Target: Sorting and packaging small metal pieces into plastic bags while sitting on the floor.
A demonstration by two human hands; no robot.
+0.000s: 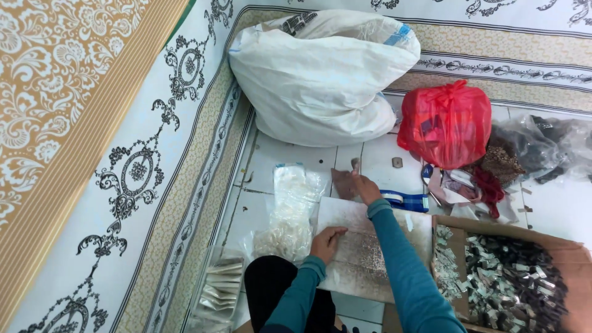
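My left hand (327,242) rests flat on a pale rectangular board (345,216) that lies on the tiled floor, near a patch of fine glittery material (364,251) on it. My right hand (365,187) reaches past the board's far edge and grips a small grey piece (356,164) above a brown scrap (343,183). Both arms wear teal sleeves. A roll of blue tape (404,200) lies just right of my right hand.
A big white sack (320,77) and a red plastic bag (445,122) stand at the back. Clear plastic bags (291,209) lie left of the board. A cardboard box (512,280) of small shiny pieces sits at right. Patterned cloth (123,154) covers the left.
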